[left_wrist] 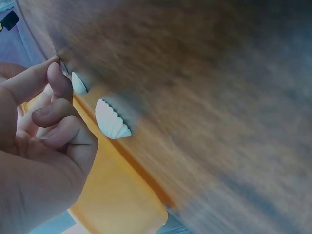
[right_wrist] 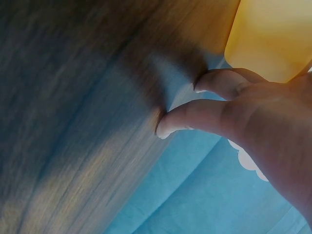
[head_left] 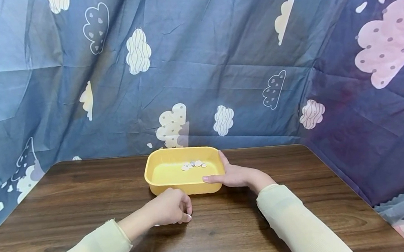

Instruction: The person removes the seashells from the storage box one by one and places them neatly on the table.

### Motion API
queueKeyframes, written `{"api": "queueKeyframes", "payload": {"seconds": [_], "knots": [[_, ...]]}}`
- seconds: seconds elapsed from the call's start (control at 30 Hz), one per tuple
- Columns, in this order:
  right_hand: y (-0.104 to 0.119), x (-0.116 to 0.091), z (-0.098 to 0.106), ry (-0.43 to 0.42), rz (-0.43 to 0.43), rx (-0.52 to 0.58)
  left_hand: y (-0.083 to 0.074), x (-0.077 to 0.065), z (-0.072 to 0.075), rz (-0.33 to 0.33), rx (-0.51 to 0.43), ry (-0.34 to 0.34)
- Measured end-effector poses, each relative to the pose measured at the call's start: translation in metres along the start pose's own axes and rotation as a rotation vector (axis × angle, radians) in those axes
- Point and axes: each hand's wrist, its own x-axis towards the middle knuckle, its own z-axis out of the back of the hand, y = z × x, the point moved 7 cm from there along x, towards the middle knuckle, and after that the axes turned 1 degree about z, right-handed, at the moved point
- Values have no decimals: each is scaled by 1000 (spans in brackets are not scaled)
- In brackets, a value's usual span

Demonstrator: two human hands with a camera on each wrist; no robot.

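A yellow tub (head_left: 186,188) stands on the table, with several small pale seashells (head_left: 197,163) lying inside toward its right. My left hand (head_left: 170,207) is low over the table in front of the tub. Its thumb and forefinger meet at the tips and pinch a small white shell, mostly hidden by the fingers. In the left wrist view, a ribbed white shell (left_wrist: 111,119) and a smaller shell (left_wrist: 79,83) rest on the table beside that hand. My right hand (head_left: 234,174) spreads around the tub's right front corner, thumb along the front rim, other fingers extended down its side.
The brown wooden table (head_left: 214,243) reaches back to a blue curtain (head_left: 190,86) printed with clouds, which hangs close behind the tub. More curtain closes off the right side.
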Motion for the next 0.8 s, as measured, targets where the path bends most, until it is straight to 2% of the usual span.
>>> {"api": "queueKeyframes", "payload": {"seconds": [0.43, 0.8], "knots": [[2, 0, 1, 10, 5, 8, 10, -2, 8, -26, -6, -7], [0, -1, 0, 12, 1, 15, 6, -3, 10, -33, -16, -3]]}}
